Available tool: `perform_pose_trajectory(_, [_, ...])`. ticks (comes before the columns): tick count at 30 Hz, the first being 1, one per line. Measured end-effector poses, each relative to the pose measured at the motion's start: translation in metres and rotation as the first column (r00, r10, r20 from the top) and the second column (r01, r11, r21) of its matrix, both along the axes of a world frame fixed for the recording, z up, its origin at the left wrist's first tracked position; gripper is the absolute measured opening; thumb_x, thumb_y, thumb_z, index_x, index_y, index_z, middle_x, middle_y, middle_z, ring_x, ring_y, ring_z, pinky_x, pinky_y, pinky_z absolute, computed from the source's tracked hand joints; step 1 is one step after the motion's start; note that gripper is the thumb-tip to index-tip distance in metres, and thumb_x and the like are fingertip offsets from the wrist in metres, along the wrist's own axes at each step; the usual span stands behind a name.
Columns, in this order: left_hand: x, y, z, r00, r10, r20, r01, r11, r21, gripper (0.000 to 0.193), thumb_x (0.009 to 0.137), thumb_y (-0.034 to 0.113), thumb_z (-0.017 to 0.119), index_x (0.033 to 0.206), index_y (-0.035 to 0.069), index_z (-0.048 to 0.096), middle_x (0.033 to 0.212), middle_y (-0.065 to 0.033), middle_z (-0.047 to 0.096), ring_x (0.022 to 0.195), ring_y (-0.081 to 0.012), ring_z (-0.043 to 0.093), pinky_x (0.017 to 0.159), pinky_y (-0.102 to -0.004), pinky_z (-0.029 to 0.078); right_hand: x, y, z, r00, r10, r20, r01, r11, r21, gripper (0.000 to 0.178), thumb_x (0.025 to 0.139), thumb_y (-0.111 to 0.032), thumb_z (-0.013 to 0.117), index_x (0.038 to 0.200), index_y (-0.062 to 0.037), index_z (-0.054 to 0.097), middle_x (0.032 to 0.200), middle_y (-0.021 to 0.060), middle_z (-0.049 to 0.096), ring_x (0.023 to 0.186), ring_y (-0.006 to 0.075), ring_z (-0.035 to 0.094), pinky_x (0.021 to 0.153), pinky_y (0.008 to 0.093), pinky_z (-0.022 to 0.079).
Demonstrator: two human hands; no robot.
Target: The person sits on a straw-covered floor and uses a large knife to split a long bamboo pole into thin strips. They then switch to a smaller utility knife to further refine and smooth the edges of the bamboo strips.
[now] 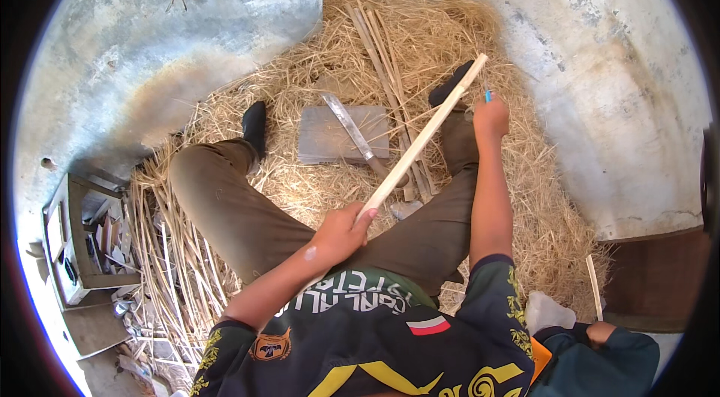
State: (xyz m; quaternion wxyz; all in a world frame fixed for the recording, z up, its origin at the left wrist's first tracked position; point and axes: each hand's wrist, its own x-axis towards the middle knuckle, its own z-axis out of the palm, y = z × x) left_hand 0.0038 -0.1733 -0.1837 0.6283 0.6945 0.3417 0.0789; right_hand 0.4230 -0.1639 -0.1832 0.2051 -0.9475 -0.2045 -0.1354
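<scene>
My left hand [341, 236] is closed around the lower end of a pale, flat wooden strip [424, 136], possibly split bamboo. The strip slants up and away to the right over my lap. Near its far end is my right hand [491, 118], fingers closed on a small blue object [489, 96] whose kind I cannot make out. Between my legs a large knife [349, 125] with a wooden handle lies across a flat grey block [315, 140], its handle reaching past the block's edge.
Straw [442, 22] covers the floor, with several long sticks [382, 59] beyond the block. Thin strips [176, 262] pile up at left beside a wooden box frame [90, 247]. Grey walls [187, 22] rise left and right. Another person's dark sleeve [615, 359] shows at lower right.
</scene>
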Motion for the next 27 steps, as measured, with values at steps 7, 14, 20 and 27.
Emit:
perform_pose_trajectory(7, [0.004,0.015,0.001,0.998,0.014,0.068,0.012,0.930,-0.368,0.043,0.109,0.046,0.049,0.087,0.009,0.054,0.060,0.0024,0.051,0.044,-0.0049,0.041,0.041,-0.0209,0.034,-0.107,-0.024,-0.042,0.863,0.489,0.127,-0.503,0.855,0.128,0.037,0.104,-0.029,0.053,0.088,-0.0044,0.076,0.073,0.0242,0.067,0.071,0.0443,0.067,0.065,0.0534,0.052])
perform_pose_trajectory(14, [0.001,0.022,0.001,0.980,0.147,0.137,-0.063,0.871,-0.487,0.042,0.109,0.046,0.051,0.086,0.010,0.052,0.058,0.0033,0.049,0.042,-0.0042,0.038,0.039,-0.0210,0.030,-0.180,-0.024,-0.036,0.765,0.634,0.115,-0.644,0.760,0.090,0.045,0.104,-0.029,0.053,0.072,-0.0028,0.070,0.065,0.0228,0.065,0.060,0.0435,0.065,0.059,0.0543,0.051])
perform_pose_trajectory(20, [0.003,0.017,0.004,0.988,0.145,0.044,-0.118,0.919,-0.377,0.044,0.108,0.045,0.052,0.083,0.010,0.052,0.058,0.0025,0.049,0.041,-0.0058,0.039,0.038,-0.0224,0.031,-0.184,-0.017,-0.031,0.831,0.552,0.070,-0.556,0.830,0.049,0.051,0.105,-0.030,0.048,0.068,-0.0010,0.070,0.063,0.0234,0.065,0.058,0.0449,0.065,0.059,0.0547,0.053])
perform_pose_trajectory(27, [0.003,0.011,0.007,0.997,0.074,0.028,-0.068,0.985,-0.158,0.049,0.108,0.046,0.052,0.080,0.006,0.056,0.056,0.0000,0.052,0.043,-0.0094,0.047,0.043,-0.0282,0.039,-0.141,-0.005,-0.012,0.907,0.420,0.020,-0.420,0.908,-0.010,0.051,0.105,-0.029,0.046,0.072,-0.0005,0.072,0.070,0.0246,0.068,0.069,0.0454,0.069,0.067,0.0554,0.055])
